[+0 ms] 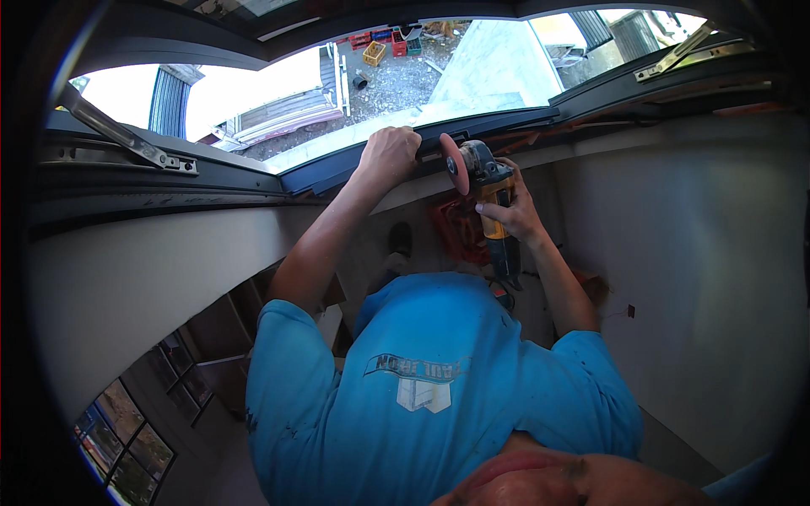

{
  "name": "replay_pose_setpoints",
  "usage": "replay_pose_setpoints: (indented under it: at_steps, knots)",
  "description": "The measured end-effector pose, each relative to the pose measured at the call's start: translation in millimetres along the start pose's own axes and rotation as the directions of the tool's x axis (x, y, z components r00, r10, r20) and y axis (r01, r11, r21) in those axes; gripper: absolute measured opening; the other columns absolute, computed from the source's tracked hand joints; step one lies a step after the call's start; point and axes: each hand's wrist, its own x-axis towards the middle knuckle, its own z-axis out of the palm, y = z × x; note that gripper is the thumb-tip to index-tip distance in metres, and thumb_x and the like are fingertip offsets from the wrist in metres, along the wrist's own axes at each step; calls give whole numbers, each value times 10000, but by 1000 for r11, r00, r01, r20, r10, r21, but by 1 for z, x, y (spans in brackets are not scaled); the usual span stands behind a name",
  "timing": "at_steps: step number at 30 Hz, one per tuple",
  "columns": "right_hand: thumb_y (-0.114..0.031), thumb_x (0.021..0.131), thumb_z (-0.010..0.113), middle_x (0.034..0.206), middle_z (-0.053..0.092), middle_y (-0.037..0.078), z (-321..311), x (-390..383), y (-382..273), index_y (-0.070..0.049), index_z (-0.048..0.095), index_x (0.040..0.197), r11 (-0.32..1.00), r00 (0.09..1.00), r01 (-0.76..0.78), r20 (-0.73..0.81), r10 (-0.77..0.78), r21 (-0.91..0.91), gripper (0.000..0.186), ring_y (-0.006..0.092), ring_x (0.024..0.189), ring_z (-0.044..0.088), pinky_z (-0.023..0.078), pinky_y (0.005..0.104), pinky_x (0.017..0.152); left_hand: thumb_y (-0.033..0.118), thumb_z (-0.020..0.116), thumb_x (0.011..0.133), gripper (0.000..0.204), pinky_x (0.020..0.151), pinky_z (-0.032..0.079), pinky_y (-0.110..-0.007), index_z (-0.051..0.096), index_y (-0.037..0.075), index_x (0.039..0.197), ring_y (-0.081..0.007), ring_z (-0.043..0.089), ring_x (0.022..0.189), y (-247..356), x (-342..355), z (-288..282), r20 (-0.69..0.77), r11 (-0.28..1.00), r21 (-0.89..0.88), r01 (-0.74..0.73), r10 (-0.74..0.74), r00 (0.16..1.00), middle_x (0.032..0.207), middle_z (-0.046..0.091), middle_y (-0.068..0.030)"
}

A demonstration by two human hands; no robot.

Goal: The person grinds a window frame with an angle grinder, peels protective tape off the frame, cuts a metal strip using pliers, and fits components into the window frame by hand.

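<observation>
An angle grinder (496,198) with a black and yellow body is in my right hand (523,218), the fingers wrapped round its middle and the thumb across the near side. Its reddish disc (454,164) faces left, close to the dark window frame (337,171); I cannot tell whether they touch. Just left of the disc, my left hand (390,155) is closed against the frame. Its curled fingertips are hidden, so what they grip does not show. The grinder's lower end points down toward my blue shirt.
Metal window stays (126,135) jut from the frame at left, with another metal stay (675,52) at right. Below the grinder is a red crate (460,228) on the floor. Pale walls flank me. Outside lie gravel, coloured crates (375,54) and a light slab.
</observation>
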Motion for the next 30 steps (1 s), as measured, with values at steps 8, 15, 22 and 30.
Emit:
replay_pose_setpoints:
  at_steps: [8,15,22,30]
  knots:
    - [-153,724,831,1194,644,117,-2,-2,-1,-136,387,1453,1000,1000,-11,-29,10,-16,854,234,1112,634,499,388,980,186,736,759,208,851,529,-475,710,8,864,-362,678,935,3,-1,-1,-6,1000,-10,14,-14,1000,932,676,-172]
    - [-155,721,839,1198,643,121,-2,-1,4,-135,367,1463,999,999,-21,-26,19,-43,880,225,1117,633,499,385,982,182,741,753,208,852,528,-476,708,5,858,-362,678,932,2,0,0,-15,1000,-29,8,-8,1000,929,675,-172]
    - [-164,722,844,1202,646,126,-2,-1,3,-148,356,1472,1000,1000,-5,-28,5,-17,895,232,1114,637,498,390,986,195,762,753,221,852,534,-469,708,11,863,-358,680,939,4,1,-1,8,1000,-10,9,-8,1000,943,677,-168]
    - [-158,724,837,1192,647,125,-3,-1,0,-152,359,1470,1000,999,-27,-29,26,-12,885,235,1106,639,500,389,981,209,753,762,229,850,535,-470,706,13,873,-360,679,940,4,1,-1,13,1000,2,2,-2,1000,948,676,-168]
